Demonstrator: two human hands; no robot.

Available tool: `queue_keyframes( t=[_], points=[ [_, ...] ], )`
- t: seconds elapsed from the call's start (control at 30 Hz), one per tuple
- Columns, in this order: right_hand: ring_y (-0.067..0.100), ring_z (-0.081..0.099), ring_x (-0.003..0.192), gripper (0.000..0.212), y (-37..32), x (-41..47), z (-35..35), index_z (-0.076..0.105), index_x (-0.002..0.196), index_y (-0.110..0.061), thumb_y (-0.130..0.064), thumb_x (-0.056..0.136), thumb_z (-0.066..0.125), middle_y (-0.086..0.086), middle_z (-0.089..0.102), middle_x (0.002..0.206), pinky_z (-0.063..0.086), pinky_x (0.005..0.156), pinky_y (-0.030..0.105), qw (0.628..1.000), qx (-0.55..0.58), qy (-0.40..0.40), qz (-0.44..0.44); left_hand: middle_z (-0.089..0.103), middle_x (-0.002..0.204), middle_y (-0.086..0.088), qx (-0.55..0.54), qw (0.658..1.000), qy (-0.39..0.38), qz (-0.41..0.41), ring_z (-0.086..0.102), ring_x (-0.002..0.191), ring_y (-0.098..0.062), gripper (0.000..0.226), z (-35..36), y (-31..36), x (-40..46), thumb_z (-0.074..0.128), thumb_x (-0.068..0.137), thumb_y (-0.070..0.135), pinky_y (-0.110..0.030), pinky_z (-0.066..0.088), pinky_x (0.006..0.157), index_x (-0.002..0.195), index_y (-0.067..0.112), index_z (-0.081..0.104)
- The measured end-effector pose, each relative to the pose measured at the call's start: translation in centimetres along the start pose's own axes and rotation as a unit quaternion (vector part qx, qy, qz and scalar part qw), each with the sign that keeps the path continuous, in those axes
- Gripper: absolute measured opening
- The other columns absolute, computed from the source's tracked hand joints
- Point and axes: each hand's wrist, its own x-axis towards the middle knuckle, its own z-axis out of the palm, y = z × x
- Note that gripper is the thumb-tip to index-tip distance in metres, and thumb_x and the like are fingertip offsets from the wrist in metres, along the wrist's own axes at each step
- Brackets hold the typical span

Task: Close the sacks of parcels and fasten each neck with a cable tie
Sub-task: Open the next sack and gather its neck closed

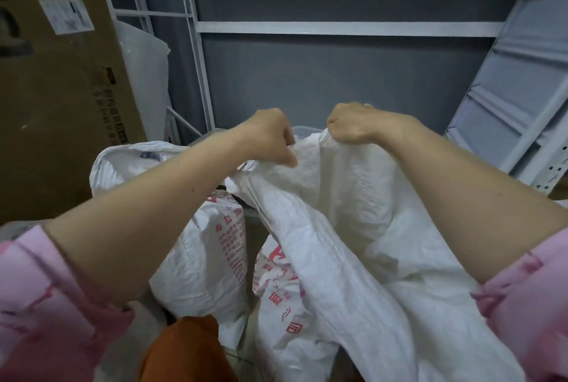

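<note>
A large white woven sack [353, 228] with red print stands in front of me, its upper cloth pulled up towards the shelving. My left hand [270, 136] is shut on the left side of the sack's top edge. My right hand [353, 123] grips the right side of the same edge, a little higher. The mouth of the sack is bunched between the two fists. A second white sack [212, 246] with red lettering stands to the left, under my left forearm. No cable tie is visible.
A big brown cardboard box [61, 99] with a label leans at the left. Grey metal shelving [338, 28] stands behind the sacks, and a loose shelf panel [516, 89] leans at the right. An orange cloth [184, 348] shows at the bottom.
</note>
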Motion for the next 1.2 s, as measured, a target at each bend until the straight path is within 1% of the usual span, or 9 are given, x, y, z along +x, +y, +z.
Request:
queue_keyframes(
  t=[0.13,0.3,0.4,0.53,0.8,0.9,0.97,1.1,1.2],
  points=[
    [0.038,0.03,0.13,0.022,1.0,0.5,-0.1,0.054,0.085,-0.018,-0.017,0.079,0.032,0.017,0.039,0.136,0.029,0.105,0.05,0.996,-0.039,-0.054,0.056,0.068,0.077,-0.002,0.018,0.996,-0.082,-0.028,0.057,0.062,-0.016,0.011,-0.3,-0.1,-0.3,0.074,0.077,0.019,-0.028,0.051,0.053,0.087,0.014,0.073],
    [0.033,0.03,0.123,0.027,0.3,0.3,0.0,0.059,0.109,-0.021,-0.016,0.091,0.039,0.012,0.039,0.134,0.025,0.101,0.041,0.995,-0.083,0.042,0.028,0.054,0.063,-0.003,-0.134,0.97,-0.181,-0.086,0.047,0.054,-0.013,0.017,-0.2,-0.6,0.7,0.067,0.087,0.014,-0.019,0.042,0.05,0.076,0.001,0.063],
    [0.025,0.048,0.112,0.026,-1.1,-1.3,-2.0,0.064,0.107,-0.02,-0.037,0.088,0.059,0.005,0.057,0.119,0.04,0.09,0.036,0.994,0.01,0.107,-0.031,0.062,0.074,-0.006,-0.358,0.904,-0.168,-0.166,0.06,0.064,-0.014,0.01,0.5,-1.9,1.9,0.064,0.085,-0.001,-0.021,0.054,0.051,0.077,0.003,0.059],
    [0.014,0.063,0.085,0.045,-3.9,-4.6,-3.8,0.074,0.084,-0.016,-0.058,0.069,0.072,-0.004,0.07,0.09,0.051,0.074,0.032,0.994,0.045,-0.02,-0.102,0.065,0.076,-0.009,-0.533,0.804,-0.125,-0.232,0.064,0.065,-0.015,0.014,1.6,-2.6,3.3,0.047,0.093,-0.006,-0.024,0.055,0.06,0.083,-0.001,0.056],
    [0.028,0.055,0.069,0.031,-3.9,-2.7,0.8,0.057,0.068,-0.005,-0.028,0.068,0.078,0.01,0.057,0.069,0.037,0.053,0.029,0.995,0.007,0.083,-0.057,0.041,0.074,-0.007,-0.657,0.692,0.018,-0.3,0.035,0.063,-0.013,0.028,2.6,-3.1,4.5,0.03,0.093,-0.009,-0.023,0.044,0.064,0.079,0.002,0.052],
    [0.026,0.062,0.082,0.005,-3.1,-2.1,1.3,0.062,0.075,-0.012,-0.008,0.076,0.063,0.004,0.066,0.085,0.041,0.059,0.029,0.986,0.026,0.159,-0.041,0.04,0.066,-0.005,-0.675,0.661,0.065,-0.321,0.03,0.055,-0.009,0.026,2.5,-4.1,4.3,0.033,0.093,-0.009,-0.021,0.045,0.067,0.078,-0.001,0.053],
    [0.024,0.061,0.082,0.015,-2.5,-2.0,1.1,0.057,0.069,-0.016,-0.003,0.077,0.057,-0.001,0.063,0.081,0.039,0.059,0.027,0.979,0.049,0.193,-0.035,0.041,0.063,-0.003,-0.682,0.638,0.099,-0.343,0.027,0.049,-0.007,0.027,2.5,-5.3,4.3,0.034,0.094,-0.006,-0.019,0.045,0.058,0.076,-0.001,0.054],
    [0.016,0.053,0.094,0.023,-2.8,-1.5,1.0,0.06,0.1,-0.015,-0.022,0.08,0.07,-0.006,0.057,0.097,0.045,0.076,0.031,0.978,0.13,0.141,-0.075,0.04,0.062,-0.004,-0.693,0.629,0.102,-0.336,0.034,0.054,-0.009,0.026,2.4,-5.5,4.3,0.038,0.096,-0.005,-0.024,0.051,0.045,0.075,-0.001,0.051],
    [0.02,0.056,0.097,0.033,-4.0,-0.4,2.1,0.061,0.108,-0.008,-0.018,0.077,0.072,0.001,0.063,0.101,0.049,0.08,0.034,0.981,0.137,0.106,-0.082,0.041,0.064,-0.005,-0.704,0.632,0.087,-0.312,0.039,0.058,-0.01,0.019,2.5,-4.1,4.2,0.04,0.095,-0.007,-0.028,0.056,0.068,0.082,-0.004,0.052]
  ],
)
